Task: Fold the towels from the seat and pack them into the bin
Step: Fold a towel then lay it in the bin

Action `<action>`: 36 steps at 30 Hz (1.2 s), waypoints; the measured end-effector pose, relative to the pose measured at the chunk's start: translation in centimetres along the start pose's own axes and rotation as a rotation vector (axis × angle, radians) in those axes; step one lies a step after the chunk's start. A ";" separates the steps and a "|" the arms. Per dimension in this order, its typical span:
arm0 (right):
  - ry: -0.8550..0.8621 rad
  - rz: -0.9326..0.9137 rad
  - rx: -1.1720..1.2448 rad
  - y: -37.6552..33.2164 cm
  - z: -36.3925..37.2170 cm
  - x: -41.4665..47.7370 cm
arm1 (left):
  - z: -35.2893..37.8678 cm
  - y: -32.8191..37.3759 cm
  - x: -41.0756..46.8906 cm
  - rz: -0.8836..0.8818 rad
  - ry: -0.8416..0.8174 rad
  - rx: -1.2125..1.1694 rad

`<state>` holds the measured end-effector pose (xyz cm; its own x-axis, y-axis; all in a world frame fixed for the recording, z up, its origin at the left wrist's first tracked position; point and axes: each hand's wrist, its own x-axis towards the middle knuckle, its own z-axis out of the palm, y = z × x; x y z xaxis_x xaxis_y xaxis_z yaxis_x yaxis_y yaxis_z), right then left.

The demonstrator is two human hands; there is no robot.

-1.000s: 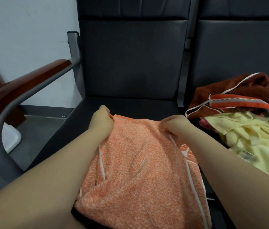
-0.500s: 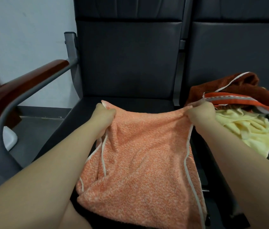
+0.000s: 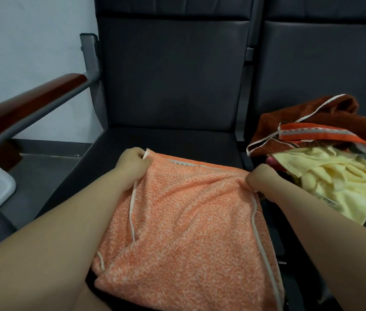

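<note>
An orange speckled towel (image 3: 188,221) with white edging lies doubled over on the dark seat (image 3: 166,142), reaching from mid-seat down towards me. My left hand (image 3: 132,164) pinches its far left corner. My right hand (image 3: 259,179) grips its far right corner at the seat's right edge. The far edge is stretched flat between both hands. On the neighbouring seat to the right sits a loose heap: a rust-brown towel (image 3: 325,117) with an orange striped band on top and a pale yellow towel (image 3: 334,182) in front. No bin is in view.
A wooden armrest (image 3: 27,102) on a grey metal frame borders the seat on the left. Beyond it are a grey floor (image 3: 43,162), a white object (image 3: 0,187) and a pale wall. Dark seat backs (image 3: 173,75) rise behind both seats.
Both hands spread apart from near the towel's middle, lifted its far edge, then lowered it flat on the seat. The towel's far edge is now pulled straight.
</note>
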<state>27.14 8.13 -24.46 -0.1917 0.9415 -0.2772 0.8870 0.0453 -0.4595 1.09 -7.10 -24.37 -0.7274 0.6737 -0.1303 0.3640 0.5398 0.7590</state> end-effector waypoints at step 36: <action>0.210 -0.130 0.482 -2.4 -1.4 0.7 | -4.0 -1.6 1.2 -0.119 -0.063 -0.363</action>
<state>25.44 9.15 -22.39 -0.1546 0.9872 -0.0403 0.5588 0.0537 -0.8276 -2.70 -9.13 -23.24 -0.7106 0.6533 -0.2612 0.0415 0.4094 0.9114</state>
